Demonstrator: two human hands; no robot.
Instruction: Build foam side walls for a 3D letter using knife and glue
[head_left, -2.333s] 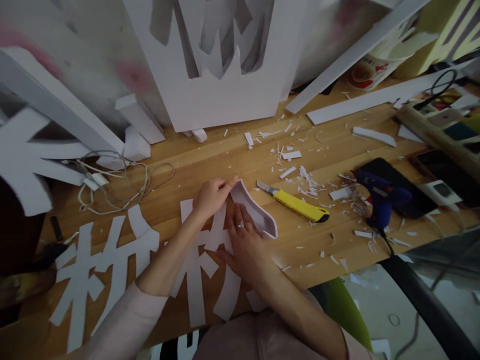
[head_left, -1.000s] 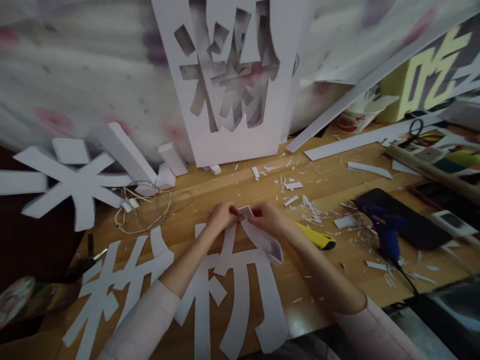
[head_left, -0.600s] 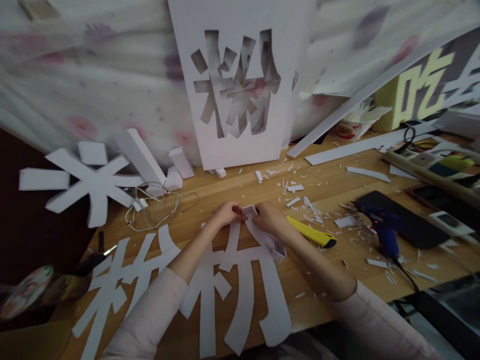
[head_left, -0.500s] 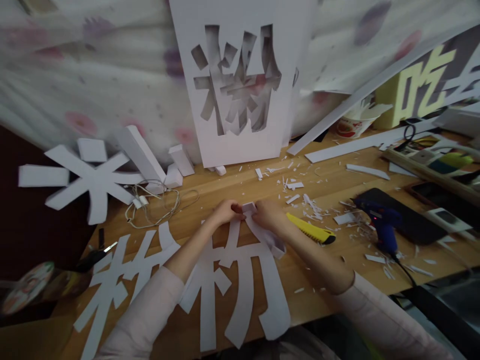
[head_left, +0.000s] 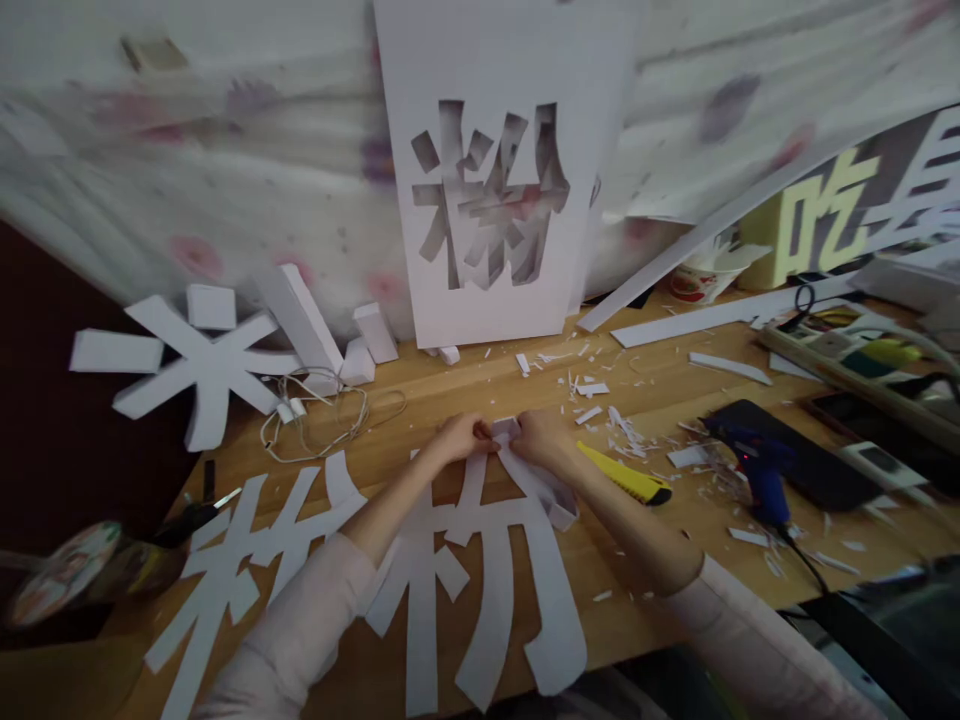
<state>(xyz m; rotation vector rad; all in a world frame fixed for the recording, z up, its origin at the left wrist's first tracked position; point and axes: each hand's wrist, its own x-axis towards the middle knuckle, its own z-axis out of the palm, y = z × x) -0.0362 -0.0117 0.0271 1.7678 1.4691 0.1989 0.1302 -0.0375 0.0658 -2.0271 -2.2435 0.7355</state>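
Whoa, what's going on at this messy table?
A person works with both hands at a wooden table. The left hand and right hand pinch the top end of a white strip, which stands on edge along a flat white cut-out character. A yellow knife and a blue glue gun sit untouched to the right, among white scraps.

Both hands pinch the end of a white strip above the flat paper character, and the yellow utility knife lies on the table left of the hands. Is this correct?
Not quite: in the head view the yellow utility knife lies on the table to the right of the hands. The left hand and right hand do pinch the white strip.
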